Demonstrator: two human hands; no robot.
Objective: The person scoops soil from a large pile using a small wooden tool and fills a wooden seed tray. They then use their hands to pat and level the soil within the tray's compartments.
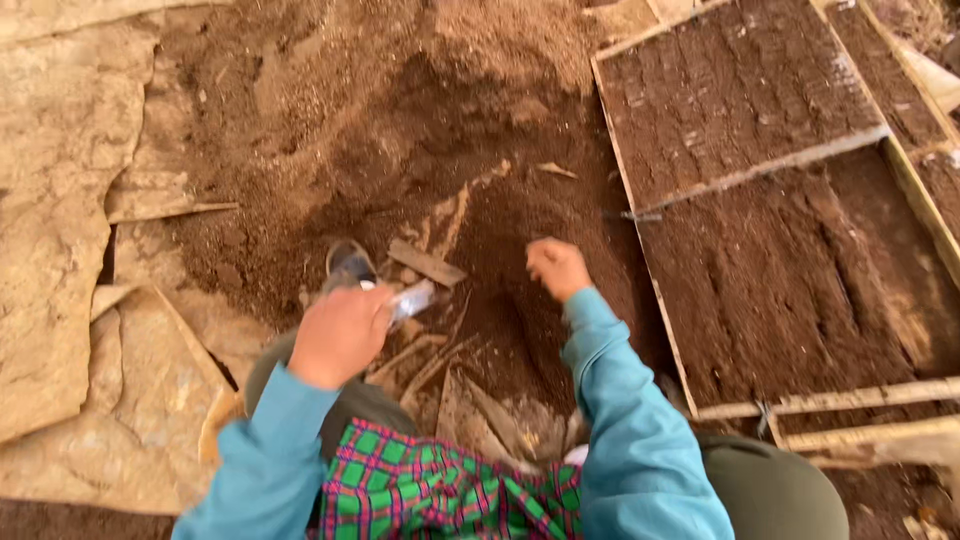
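Loose brown soil (400,130) covers the ground, with soil-filled wooden trays (790,250) at three o'clock. The left hand (340,335) grips a clear plastic piece (412,300) at centre; the right hand (557,267), just beside it at two o'clock, is closed in a fist, contents unclear.

The ground (60,250) is pale flat stone. A mound of brown soil (400,130) lies on it, with wooden scraps (427,263) and soil-filled wooden-framed trays (740,90).

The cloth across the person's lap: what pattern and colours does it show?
Green plaid cloth with pink and blue lines, head view.
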